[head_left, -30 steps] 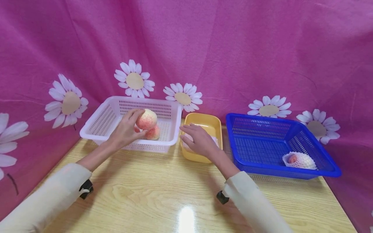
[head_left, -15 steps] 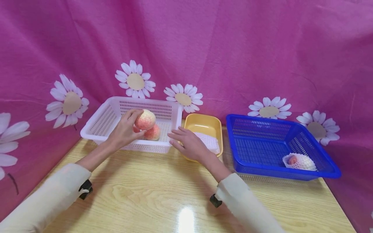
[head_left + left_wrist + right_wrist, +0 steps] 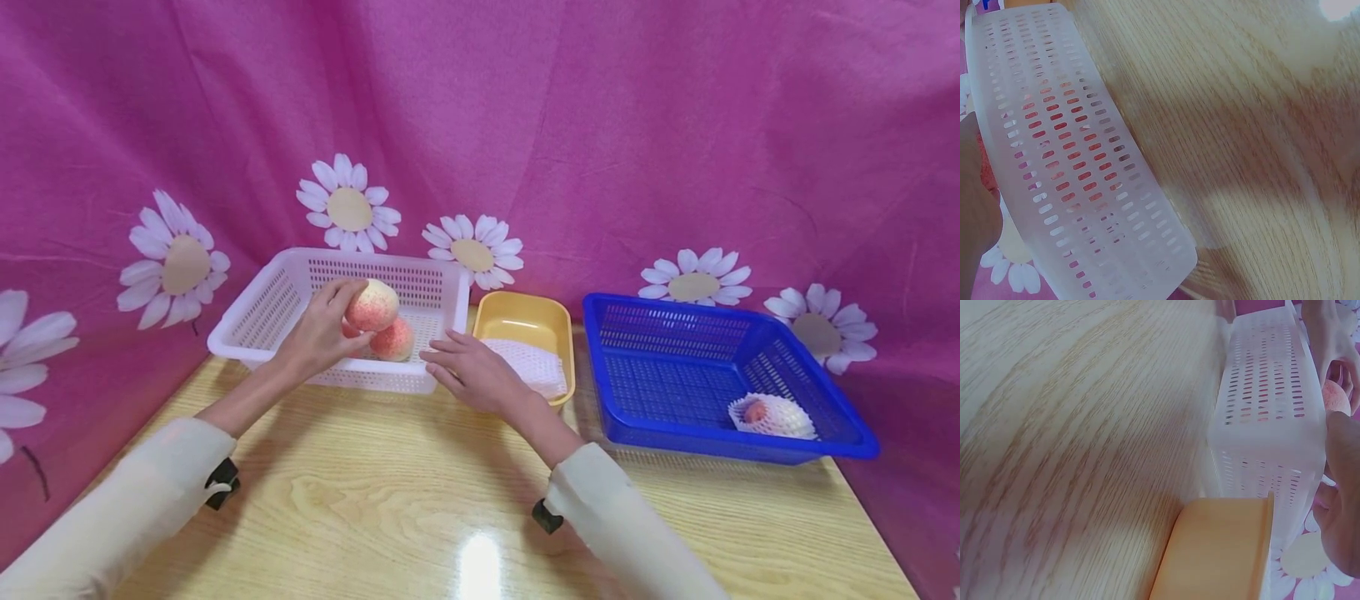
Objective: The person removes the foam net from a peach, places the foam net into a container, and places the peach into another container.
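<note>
My left hand (image 3: 317, 332) holds a pale peach (image 3: 375, 305) with red speckles between thumb and fingers, over the white slotted basket (image 3: 442, 271). Below it lies another peach (image 3: 394, 340), and part of a further one (image 3: 350, 329) shows behind the thumb. At the basket's right front corner is my right hand (image 3: 480, 373), its fingers extended and pointing toward the peaches. White foam net sleeves (image 3: 532, 367) lie beside it in a yellow tray (image 3: 525, 307). In the right wrist view, the fingertips of my right hand (image 3: 1342, 494) are partly hidden by the basket.
A blue slotted basket (image 3: 667, 367) stands on the right, holding a peach in a foam net (image 3: 776, 417). Wooden tabletop (image 3: 375, 500) extends in front of the containers. A pink daisy-print cloth (image 3: 562, 150) hangs close behind and at both sides.
My right hand has moved left from above the yellow tray to the white basket's corner, uncovering the foam net sleeves. My left hand has shifted very slightly left with its peach.
</note>
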`<state>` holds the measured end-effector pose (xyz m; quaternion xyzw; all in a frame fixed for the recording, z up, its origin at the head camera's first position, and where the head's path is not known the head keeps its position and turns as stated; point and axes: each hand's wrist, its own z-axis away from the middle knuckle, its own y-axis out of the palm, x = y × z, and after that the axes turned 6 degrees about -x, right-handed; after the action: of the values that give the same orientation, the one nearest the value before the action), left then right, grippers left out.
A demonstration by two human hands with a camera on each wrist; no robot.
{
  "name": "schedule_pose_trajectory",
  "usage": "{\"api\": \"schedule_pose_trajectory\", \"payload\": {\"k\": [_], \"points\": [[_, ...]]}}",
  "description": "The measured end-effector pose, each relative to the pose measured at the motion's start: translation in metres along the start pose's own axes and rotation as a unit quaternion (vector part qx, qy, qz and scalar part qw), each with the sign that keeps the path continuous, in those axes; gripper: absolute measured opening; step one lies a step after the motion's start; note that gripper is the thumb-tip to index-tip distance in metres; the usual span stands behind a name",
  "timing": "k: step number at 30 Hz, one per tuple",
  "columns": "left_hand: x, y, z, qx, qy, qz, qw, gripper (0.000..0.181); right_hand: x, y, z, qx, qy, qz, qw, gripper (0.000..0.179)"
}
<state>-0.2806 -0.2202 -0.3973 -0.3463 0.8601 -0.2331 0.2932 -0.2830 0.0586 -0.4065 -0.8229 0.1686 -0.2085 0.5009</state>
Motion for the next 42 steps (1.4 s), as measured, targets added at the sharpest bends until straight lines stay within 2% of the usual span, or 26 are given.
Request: {"api": "schedule_pose_trajectory", "payload": {"k": [6,24,33,42], "points": [[0.002,0.002,-0.001,0.004,-0.003,0.002,1.0000,0.072,-0.002,0.003,-0.002,0.013,-0.020,0.002,0.9997,0.035],[0.020,-0.008,0.000,0.004,-0.031,-0.022,0.9993,0.071,-0.002,0.003,-0.002,-0.012,-0.051,-0.004,0.9986,0.036],[0.029,-0.018,-0.001,0.020,-0.077,-0.045,0.9958,0.075,-0.003,0.005,-0.004,-0.003,-0.050,0.000,0.9987,0.037],[0.038,-0.034,0.001,0.038,-0.110,-0.081,0.9899,0.078,-0.003,0.003,-0.002,-0.001,-0.047,0.003,0.9989,0.037]]}}
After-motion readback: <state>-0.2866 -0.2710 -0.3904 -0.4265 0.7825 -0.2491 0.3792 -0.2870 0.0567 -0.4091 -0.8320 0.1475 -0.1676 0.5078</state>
